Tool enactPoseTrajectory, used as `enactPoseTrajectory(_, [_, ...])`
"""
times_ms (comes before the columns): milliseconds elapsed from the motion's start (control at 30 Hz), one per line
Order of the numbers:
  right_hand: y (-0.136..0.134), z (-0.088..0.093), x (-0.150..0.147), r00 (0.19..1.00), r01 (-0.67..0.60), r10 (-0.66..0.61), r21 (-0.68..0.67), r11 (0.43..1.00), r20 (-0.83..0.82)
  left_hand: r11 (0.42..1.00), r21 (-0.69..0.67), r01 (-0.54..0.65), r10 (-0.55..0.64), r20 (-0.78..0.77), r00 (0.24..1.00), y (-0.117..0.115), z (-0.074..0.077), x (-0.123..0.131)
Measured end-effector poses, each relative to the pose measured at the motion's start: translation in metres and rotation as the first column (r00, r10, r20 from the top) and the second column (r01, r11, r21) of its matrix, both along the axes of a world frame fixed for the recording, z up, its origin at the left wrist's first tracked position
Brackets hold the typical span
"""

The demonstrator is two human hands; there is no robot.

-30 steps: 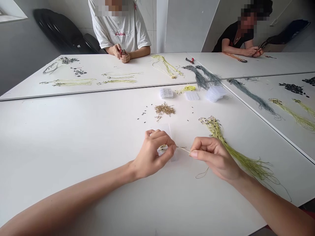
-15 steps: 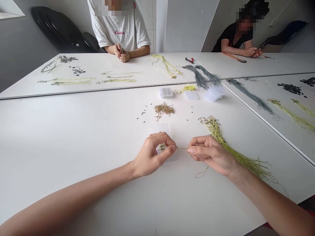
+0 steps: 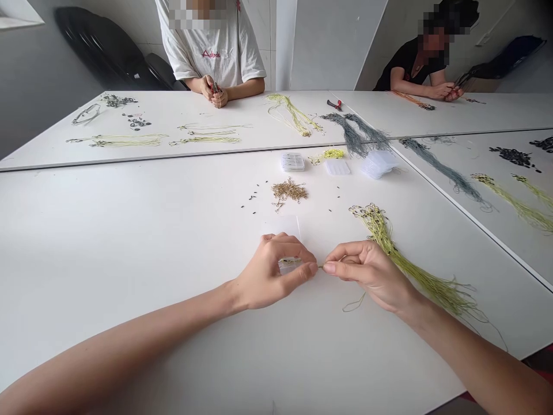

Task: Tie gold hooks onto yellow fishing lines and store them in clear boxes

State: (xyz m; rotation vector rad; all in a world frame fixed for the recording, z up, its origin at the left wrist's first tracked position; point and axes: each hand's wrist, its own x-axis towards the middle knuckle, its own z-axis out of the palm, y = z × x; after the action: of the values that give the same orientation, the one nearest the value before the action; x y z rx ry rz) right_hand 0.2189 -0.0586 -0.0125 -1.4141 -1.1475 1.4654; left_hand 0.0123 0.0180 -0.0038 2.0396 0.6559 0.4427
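Observation:
My left hand (image 3: 274,274) is closed around a small clear plastic piece (image 3: 289,265) that has dark and yellow-green bits in it. My right hand (image 3: 367,274) pinches a thin yellow-green cord (image 3: 320,266) between thumb and forefinger. The fingertips of my two hands nearly meet over that short length of cord. Just right of my right hand lies a long bundle of yellow-green cords (image 3: 425,285), with a loose loop (image 3: 355,302) below it. A clear plastic sheet (image 3: 285,227) lies partly under my left hand.
A pile of small gold hooks (image 3: 289,190) and scattered black beads lie ahead on the white table (image 3: 129,230). Beyond stand clear plastic boxes (image 3: 292,162). Grey cord bundles (image 3: 354,135) and pliers (image 3: 334,104) lie farther back. Two co-workers (image 3: 211,52) sit across, handling small items.
My hands have moved closer together, with my left hand sliding right. The gap between my fingertips has narrowed to almost nothing around the cord.

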Motion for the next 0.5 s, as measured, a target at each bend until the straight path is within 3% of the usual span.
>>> enactPoseTrajectory(100, [-0.0006,-0.0004,-0.0011,0.998,-0.009,0.007,0.046,0.999,0.057,0.997,0.073,0.012,-0.011,-0.012,1.000,-0.0011,-0.0024,0.0002])
enactPoseTrajectory(300, [-0.0079,0.0026,-0.0070,0.974,0.051,-0.094,0.203,0.978,0.207,0.993,0.110,-0.038,0.044,-0.050,0.998,-0.0022,-0.0036,-0.0002])
enactPoseTrajectory(500, [-0.0031,-0.0004,-0.0082,0.993,-0.046,0.031,0.129,0.991,0.114,0.994,-0.081,-0.077,0.082,0.051,0.995,-0.0007,-0.0002,0.0004])
